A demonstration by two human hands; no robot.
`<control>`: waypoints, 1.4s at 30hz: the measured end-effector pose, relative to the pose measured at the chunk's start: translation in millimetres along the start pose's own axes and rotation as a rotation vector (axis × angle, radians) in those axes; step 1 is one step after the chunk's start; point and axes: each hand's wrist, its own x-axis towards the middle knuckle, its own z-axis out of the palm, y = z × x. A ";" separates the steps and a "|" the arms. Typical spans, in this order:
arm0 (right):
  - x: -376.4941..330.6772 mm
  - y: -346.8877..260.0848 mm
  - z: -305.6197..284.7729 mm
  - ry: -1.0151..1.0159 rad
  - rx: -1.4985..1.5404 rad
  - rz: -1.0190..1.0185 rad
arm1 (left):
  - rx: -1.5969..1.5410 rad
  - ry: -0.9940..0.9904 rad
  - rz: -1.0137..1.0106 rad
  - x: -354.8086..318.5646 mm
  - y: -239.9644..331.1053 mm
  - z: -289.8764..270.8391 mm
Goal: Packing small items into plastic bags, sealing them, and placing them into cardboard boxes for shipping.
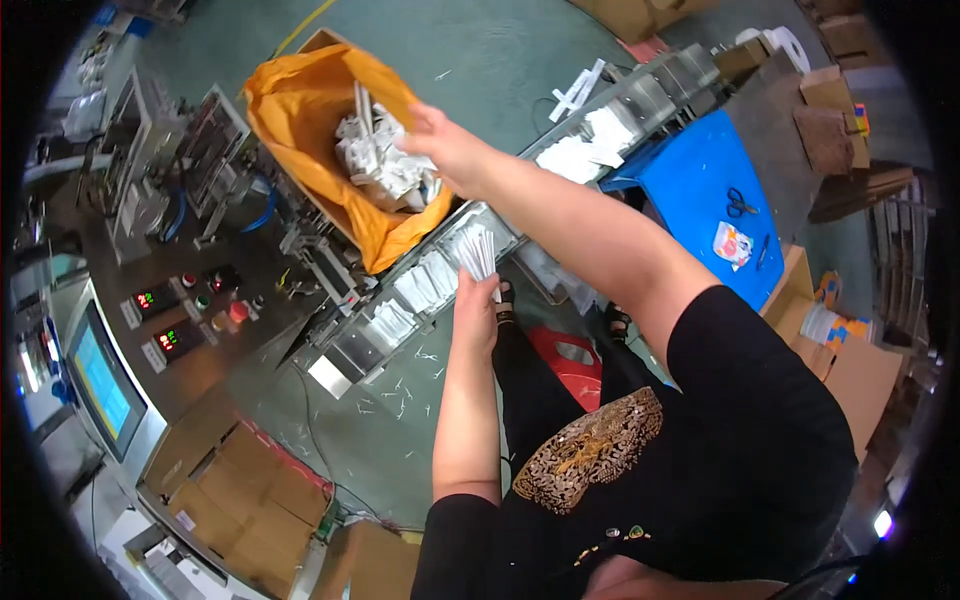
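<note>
My left hand point(474, 312) is closed around a fanned bundle of thin white strips point(477, 252), held upright over the conveyor. Rows of similar white packets point(425, 284) lie in the conveyor's metal compartments beside it. My right arm reaches across to a box lined with an orange bag point(300, 175). At the bag's right rim is my right hand point(447, 150), its fingers apart and slightly blurred, with nothing visible in them. Crumpled white wrappers and strips point(385, 165) fill part of the bag.
Left of the bag stands a machine with buttons, red displays and a lit screen point(103, 380). A blue table point(700, 190) at right bears scissors point(741, 203) and a small printed packet. A red stool point(565, 372) is by my legs. White scraps point(402, 400) litter the floor near cardboard boxes point(245, 500).
</note>
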 end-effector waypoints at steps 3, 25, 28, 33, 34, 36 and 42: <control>6.8 -2.4 30.6 0.020 0.071 0.055 | 0.034 -0.019 0.013 -10.7 33.7 -12.7; -191.6 50.8 -166.4 0.314 0.299 -0.103 | 0.092 -0.346 -0.595 33.9 -50.9 106.2; -232.9 60.3 -222.2 0.575 0.514 -0.111 | 0.303 -0.401 -0.595 28.4 -122.4 150.4; -272.1 95.6 -355.1 0.995 0.440 -0.048 | 0.543 -0.326 -0.659 36.9 -233.0 204.8; -279.0 103.9 -386.4 1.130 0.373 -0.069 | 0.682 -0.246 -0.632 37.1 -243.2 221.9; -293.4 120.3 -448.1 1.223 0.148 0.029 | 0.768 -0.257 -0.455 35.5 -244.0 259.9; -258.3 170.8 -542.3 1.372 -0.261 0.035 | 0.624 -0.887 0.535 33.5 -138.2 402.0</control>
